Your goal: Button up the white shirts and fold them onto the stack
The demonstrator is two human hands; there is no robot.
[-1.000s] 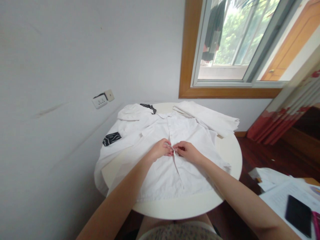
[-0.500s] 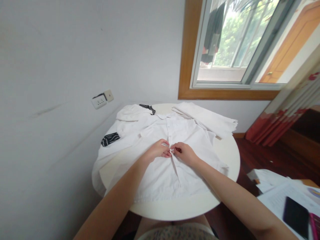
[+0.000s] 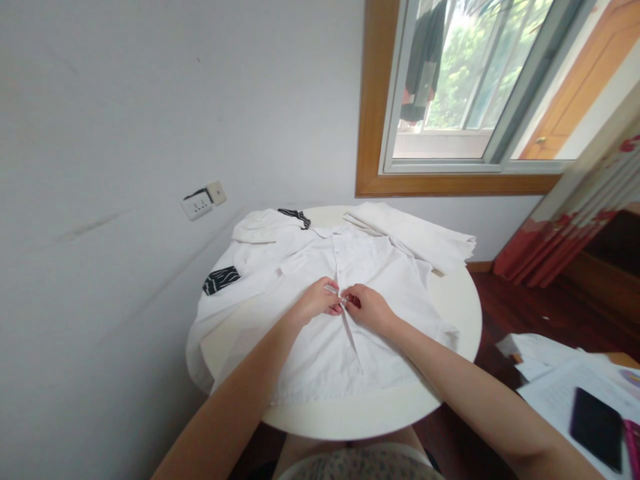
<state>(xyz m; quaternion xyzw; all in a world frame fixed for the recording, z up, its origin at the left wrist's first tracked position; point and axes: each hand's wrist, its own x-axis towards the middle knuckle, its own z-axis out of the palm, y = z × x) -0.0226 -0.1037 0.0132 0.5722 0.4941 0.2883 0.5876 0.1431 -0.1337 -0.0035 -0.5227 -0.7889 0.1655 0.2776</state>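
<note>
Getting daylight from the window (image 3: 463, 93) at upper right, glaring to near-white outdoors. Dimming to grey down the wall (image 3: 100, 333) at lower left, darkening beneath the table (image 3: 360, 423). Showing faint, soft shadows along the creased white shirt (image 3: 325, 350). Stretching and slanting toward the edges, blurring small detail, smearing the papers (image 3: 555, 387) past reading.

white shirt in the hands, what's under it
The white shirt lies on the round table, whose near part shows past the hem; anything else beneath is covered and cannot be seen.

Shirt (image 3: 370, 257) across the middle of the bench (image 3: 465, 313)
At ten o'clock, another garment (image 3: 257, 253); at one o'clock, a cloth (image 3: 420, 237); off the bench at four, a phone (image 3: 596, 428) on papers (image 3: 547, 388).
</note>
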